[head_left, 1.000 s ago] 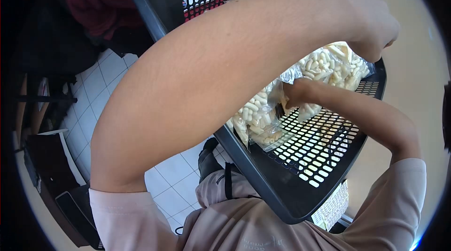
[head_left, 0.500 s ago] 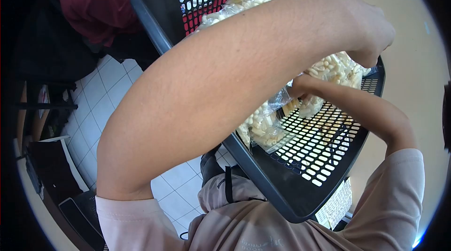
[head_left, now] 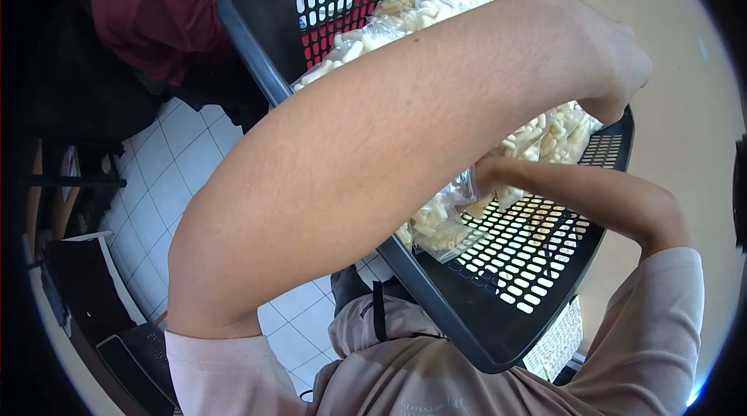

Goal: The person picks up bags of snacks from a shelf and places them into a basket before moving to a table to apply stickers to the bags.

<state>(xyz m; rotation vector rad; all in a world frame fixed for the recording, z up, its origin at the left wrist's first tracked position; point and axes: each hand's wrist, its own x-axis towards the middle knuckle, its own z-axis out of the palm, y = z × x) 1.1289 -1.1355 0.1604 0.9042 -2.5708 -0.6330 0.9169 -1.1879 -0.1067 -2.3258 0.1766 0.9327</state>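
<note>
A black perforated basket [head_left: 416, 268] holds clear plastic bags [head_left: 440, 3] filled with pale, finger-shaped pieces. My left arm crosses over the basket, and my left hand [head_left: 622, 66] is closed at its far right rim; the fingertips are hidden. Inside the basket, my right hand [head_left: 489, 179] is closed at the clear plastic of a bag [head_left: 442, 228], beside more filled bags [head_left: 556, 136]. My left forearm covers part of the bags, and the right fingers show only in part.
A person in a dark red top [head_left: 167, 11] is at the upper left. Beige surface [head_left: 677, 89] lies right of the basket, with a printed sheet [head_left: 560, 342] by its lower corner. White floor tiles [head_left: 187, 132] and dark furniture [head_left: 78, 276] are at the left.
My right hand has moved slightly down and left, and its fingers are less visible. The bags have shifted a little downward. More of the other person's arm shows at the top.
</note>
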